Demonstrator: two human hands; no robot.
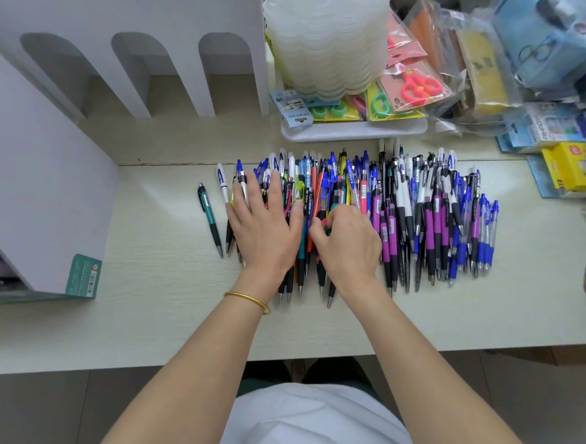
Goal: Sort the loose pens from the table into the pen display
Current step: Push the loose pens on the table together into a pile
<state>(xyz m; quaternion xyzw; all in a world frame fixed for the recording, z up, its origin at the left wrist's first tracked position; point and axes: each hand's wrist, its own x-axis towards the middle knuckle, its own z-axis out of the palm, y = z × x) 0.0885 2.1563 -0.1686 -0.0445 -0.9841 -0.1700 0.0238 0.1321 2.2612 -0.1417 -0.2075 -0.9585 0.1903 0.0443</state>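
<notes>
A wide pile of loose pens [422,216] lies across the middle of the pale table [149,302], in purple, blue, black, white and orange. A teal pen [210,218] and a white pen [222,187] lie apart at the pile's left end. My left hand [264,220] rests flat on the left part of the pile, fingers spread. My right hand [349,239] sits beside it with fingers curled into the pens, pinching one or more in the middle of the pile. The white pen display [47,179] stands at the left, its arched slots [139,71] facing me.
A stack of translucent plastic trays [327,35] stands behind the pile on a white tray [352,131] with packaged scissors [416,87]. Bagged stationery [482,68] and a yellow box [576,167] crowd the back right. The table's front edge runs just below my forearms.
</notes>
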